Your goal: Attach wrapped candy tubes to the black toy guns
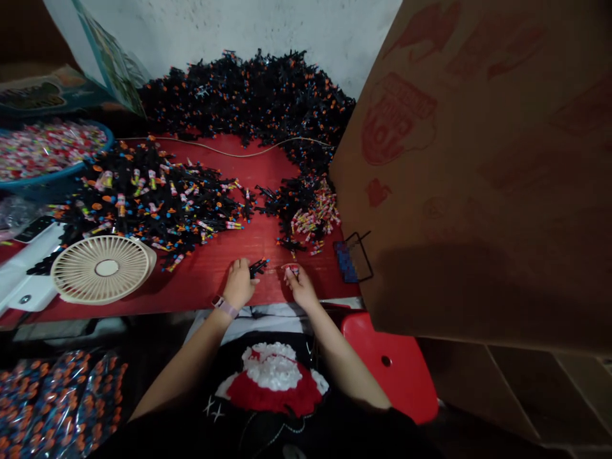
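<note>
My left hand [240, 284], with a pink watch on its wrist, is closed around a few small black plastic pieces [258, 267] with orange and blue tips. My right hand [301, 287] is beside it over the red table [272, 241], fingers pinched on a small red-and-white piece [289, 268] whose kind I cannot make out. Just beyond my right hand lies a heap of small pink-and-yellow tubes [315, 213] among black pieces. Farther left spreads a pile of black pieces with colourful tubes [157, 194] attached or mixed in; I cannot tell which.
A large heap of black pieces [258, 95] lies against the wall. At left are a blue basin [57, 182] full of small wrapped items and a cream round fan [102, 269]. A tall cardboard box [454, 191] borders the right, above a red stool [389, 366]. Bagged pieces [62, 401] lie lower left.
</note>
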The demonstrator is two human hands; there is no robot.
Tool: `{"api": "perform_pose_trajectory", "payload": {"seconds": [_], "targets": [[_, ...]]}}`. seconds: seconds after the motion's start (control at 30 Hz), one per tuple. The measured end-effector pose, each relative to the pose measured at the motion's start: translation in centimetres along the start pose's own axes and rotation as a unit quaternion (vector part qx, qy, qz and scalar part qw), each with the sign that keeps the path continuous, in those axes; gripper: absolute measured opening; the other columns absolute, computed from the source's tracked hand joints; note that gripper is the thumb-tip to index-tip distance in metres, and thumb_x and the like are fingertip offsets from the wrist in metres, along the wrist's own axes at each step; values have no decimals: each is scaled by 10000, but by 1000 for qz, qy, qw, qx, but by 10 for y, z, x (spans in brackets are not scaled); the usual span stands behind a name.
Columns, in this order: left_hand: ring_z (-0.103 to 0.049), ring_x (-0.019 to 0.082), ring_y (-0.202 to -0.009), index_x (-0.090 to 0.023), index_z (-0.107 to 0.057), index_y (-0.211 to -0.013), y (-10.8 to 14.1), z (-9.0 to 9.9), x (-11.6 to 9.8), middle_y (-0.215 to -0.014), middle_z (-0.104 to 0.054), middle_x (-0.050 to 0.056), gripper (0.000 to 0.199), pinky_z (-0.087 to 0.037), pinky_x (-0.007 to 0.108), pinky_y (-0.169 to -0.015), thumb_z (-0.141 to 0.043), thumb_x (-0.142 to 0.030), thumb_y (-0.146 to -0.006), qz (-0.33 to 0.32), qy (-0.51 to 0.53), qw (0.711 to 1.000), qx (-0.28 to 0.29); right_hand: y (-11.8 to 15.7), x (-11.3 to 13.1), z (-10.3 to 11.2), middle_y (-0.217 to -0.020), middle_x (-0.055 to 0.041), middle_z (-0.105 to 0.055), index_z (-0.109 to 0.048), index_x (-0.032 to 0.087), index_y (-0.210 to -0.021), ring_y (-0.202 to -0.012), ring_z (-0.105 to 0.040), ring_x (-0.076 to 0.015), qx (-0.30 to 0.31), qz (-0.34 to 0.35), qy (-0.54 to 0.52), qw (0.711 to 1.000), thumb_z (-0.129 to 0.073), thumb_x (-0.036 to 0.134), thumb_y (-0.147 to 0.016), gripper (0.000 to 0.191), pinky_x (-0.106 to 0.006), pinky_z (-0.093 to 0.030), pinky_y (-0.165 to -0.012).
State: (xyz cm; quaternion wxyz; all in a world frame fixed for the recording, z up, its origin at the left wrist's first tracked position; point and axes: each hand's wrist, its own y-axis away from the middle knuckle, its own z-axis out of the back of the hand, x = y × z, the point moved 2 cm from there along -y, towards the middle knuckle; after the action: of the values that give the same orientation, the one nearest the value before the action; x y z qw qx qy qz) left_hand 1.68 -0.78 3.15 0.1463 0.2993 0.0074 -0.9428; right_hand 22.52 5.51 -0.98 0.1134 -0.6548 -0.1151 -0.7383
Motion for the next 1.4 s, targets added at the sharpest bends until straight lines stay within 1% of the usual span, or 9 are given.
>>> {"api": "perform_pose_trajectory", "payload": {"seconds": [0.13,0.27,0.33,0.43,0.53,0.73,0.97,1.13,1.4], "targets": [[-739,322,-1151,-134,-626,-1408,1,5,15,-1192,-756,172,501,-568,455,-1093,-682,-152,-910,-5,74,997,-28,8,7,-5,-820,6,-657,-640,212,-1073,-625,-539,-142,35,-16,-51,998,-620,773,-970,571,-258,-440,-570],[-776,234,-839,-159,-645,-1420,8,5,19,-963,-788,76,600,-645,393,-903,-767,-205,-834,69,257,961,-70,21,20,-22,-832,-3,-668,-661,201,-1111,-712,-591,-162,69,15,-21,997,-587,710,-1025,521,-289,-505,-700],[-781,217,-820,-153,-711,-1255,13,3,13,-939,-787,67,558,-665,374,-850,-881,-277,-738,114,399,907,-74,27,26,-28,-840,-6,-678,-645,204,-1107,-765,-626,-178,66,25,2,997,-594,676,-1029,481,-315,-529,-778],[-794,213,-852,-140,-749,-987,23,4,-4,-938,-798,79,520,-685,357,-828,-1004,-387,-607,151,582,797,-58,34,39,-29,-829,8,-673,-599,219,-1104,-752,-623,-181,62,36,27,997,-610,590,-1037,377,-318,-527,-774],[-797,208,-833,-129,-772,-908,34,14,-23,-941,-812,90,530,-701,351,-808,-1049,-440,-581,158,650,740,-68,40,58,-22,-884,1,-681,-589,229,-1101,-729,-606,-169,78,62,55,994,-624,498,-1043,278,-296,-506,-718],[-810,214,-814,-135,-785,-937,44,37,-49,-946,-827,78,528,-733,358,-776,-1035,-505,-656,100,624,768,-109,44,88,-9,-941,-20,-703,-589,231,-1161,-805,-679,-191,95,113,84,986,-621,411,-1053,213,-319,-557,-780],[-829,244,-813,-151,-775,-923,50,44,-59,-940,-838,88,512,-741,374,-768,-999,-557,-704,57,587,799,-118,47,102,-4,-1198,-96,-764,-546,241,-1466,-1024,-766,-242,139,142,110,974,-638,347,-1059,430,-362,-613,-887],[-824,260,-730,-161,-776,-918,52,48,-58,-855,-829,94,477,-719,363,-683,-958,-571,-756,38,553,826,-101,49,110,0,-1177,-92,-803,-604,243,-1408,-978,-786,-230,157,147,88,972,-621,318,-1082,335,-351,-622,-862],[-809,251,-689,-161,-778,-892,55,51,-57,-814,-826,90,459,-709,361,-678,-960,-561,-757,31,546,832,-94,48,113,3,-1243,-92,-780,-626,241,-1319,-1087,-770,-228,166,135,49,976,-673,365,-1073,279,-367,-619,-938]]}}
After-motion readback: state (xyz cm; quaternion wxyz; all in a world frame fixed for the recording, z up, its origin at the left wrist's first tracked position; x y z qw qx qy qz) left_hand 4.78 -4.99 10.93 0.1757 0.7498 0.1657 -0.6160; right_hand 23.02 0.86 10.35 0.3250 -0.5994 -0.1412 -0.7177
